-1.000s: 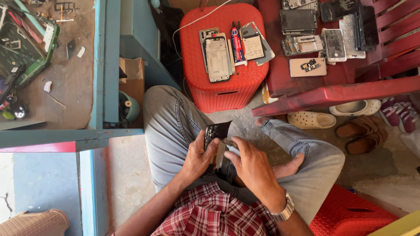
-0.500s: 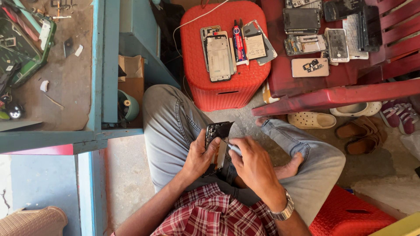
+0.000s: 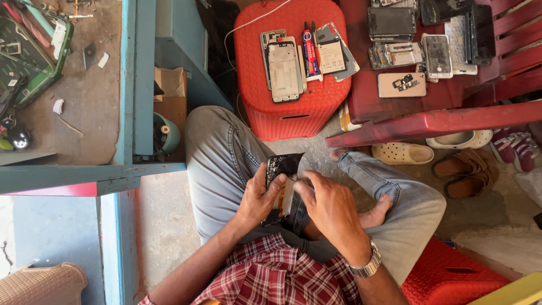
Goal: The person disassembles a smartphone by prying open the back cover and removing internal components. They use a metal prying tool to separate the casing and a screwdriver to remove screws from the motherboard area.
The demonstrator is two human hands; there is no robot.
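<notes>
- Two bare hands meet over the person's lap, both on one opened phone that sits upright between the knees, its dark back part peeled away at the top
- left hand wraps the phone's left edge, thumb laid across its front, fingers curled narrow around the body
- right hand presses in from the right side, fingers bent close, fingertips touching the phone's edge; a metal wristwatch sits on that wrist
- the person sits cross-legged in grey jeans and a red checked shirt, one bare foot tucked under the right knee
- a red plastic stool stands just beyond the knees, bearing a phone frame, a tube of glue and another phone part
- a dark red bench beside the stool carries several more phones and screens
- sandals and a pale clog lie on the floor under the bench
- a blue workbench stands to the person's left
</notes>
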